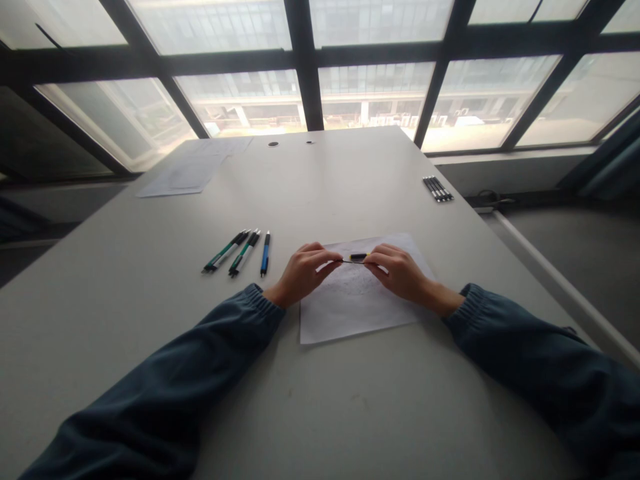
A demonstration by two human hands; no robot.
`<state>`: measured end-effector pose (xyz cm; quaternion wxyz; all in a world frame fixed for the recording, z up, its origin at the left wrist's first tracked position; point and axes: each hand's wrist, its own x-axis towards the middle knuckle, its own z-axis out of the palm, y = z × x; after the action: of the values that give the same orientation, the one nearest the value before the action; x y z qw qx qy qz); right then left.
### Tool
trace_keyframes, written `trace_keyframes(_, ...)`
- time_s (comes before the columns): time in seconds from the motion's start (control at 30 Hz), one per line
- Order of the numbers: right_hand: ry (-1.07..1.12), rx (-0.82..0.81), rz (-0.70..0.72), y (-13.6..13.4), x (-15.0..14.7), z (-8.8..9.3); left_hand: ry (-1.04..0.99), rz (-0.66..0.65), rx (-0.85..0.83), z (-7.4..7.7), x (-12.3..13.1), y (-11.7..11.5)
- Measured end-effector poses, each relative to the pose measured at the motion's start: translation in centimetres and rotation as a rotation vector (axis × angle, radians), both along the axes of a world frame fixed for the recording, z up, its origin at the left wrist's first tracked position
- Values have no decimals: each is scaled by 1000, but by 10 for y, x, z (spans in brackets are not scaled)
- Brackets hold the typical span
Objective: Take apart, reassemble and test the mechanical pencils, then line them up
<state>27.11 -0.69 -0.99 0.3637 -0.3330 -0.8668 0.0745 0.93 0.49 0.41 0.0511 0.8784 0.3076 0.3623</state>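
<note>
My left hand (313, 270) and my right hand (397, 270) meet above a white sheet of paper (335, 320). Stretched level between their fingertips is a thin dark rod (353, 262), much like a pen refill, pinched at each end. Just beyond it shows a short black piece with yellow ends (359, 256), perhaps part of a pen; my right fingers partly cover it, and I cannot tell whether they touch it. Faint grey marks show on the paper below the hands.
Left of the paper lie a blue pen (265, 255) and several green-and-white pens (244, 253) on the white table (320, 193). Several black-and-white pens (437, 189) sit near the right edge. Papers (185, 170) lie at the far left, before the windows.
</note>
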Motion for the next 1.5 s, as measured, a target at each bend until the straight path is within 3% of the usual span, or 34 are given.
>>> trace_keyframes(0.3, 20, -3, 29, -1, 0, 1, -5, -92, -41, 2, 2, 0)
trace_keyframes(0.9, -5, -31, 84, -2, 1, 0, 37, -79, -13, 3, 1, -2)
trace_keyframes(1.03, 65, -37, 24, -4, 1, 4, 9, -73, -30, 4, 1, -1)
trace_keyframes(1.2, 188, -39, -175, 1, 3, 1, -7, -50, -41, 4, 2, -1)
trace_keyframes(1.5, -27, -141, -323, 14, 9, -16, -65, -75, -37, 5, 2, 1)
